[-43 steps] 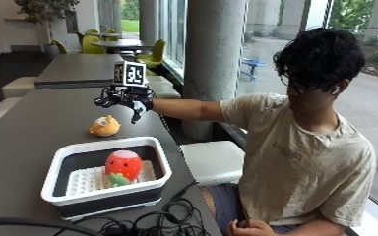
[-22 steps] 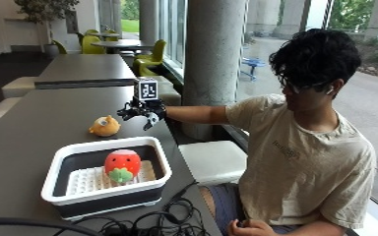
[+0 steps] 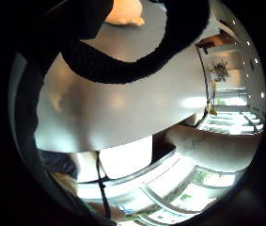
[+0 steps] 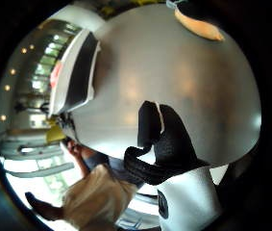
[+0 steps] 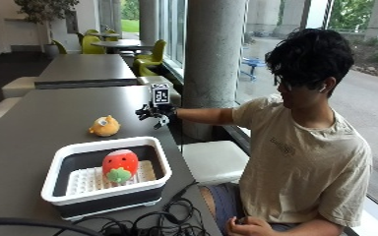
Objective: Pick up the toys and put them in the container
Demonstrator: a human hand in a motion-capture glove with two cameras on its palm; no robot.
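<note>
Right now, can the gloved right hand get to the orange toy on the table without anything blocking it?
Probably yes. The right hand hovers above the table, empty, beside the orange toy. Only bare tabletop lies between them; the container sits nearer the person, off that path.

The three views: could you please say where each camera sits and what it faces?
Outside view: beside the table, showing the person, gloved right hand, orange toy, container with strawberry toy.
Thumb side palm view: on the palm, facing tabletop and container; gloved fingers show.
Little finger side palm view: facing tabletop; black strap shows.
All share the orange toy.
</note>
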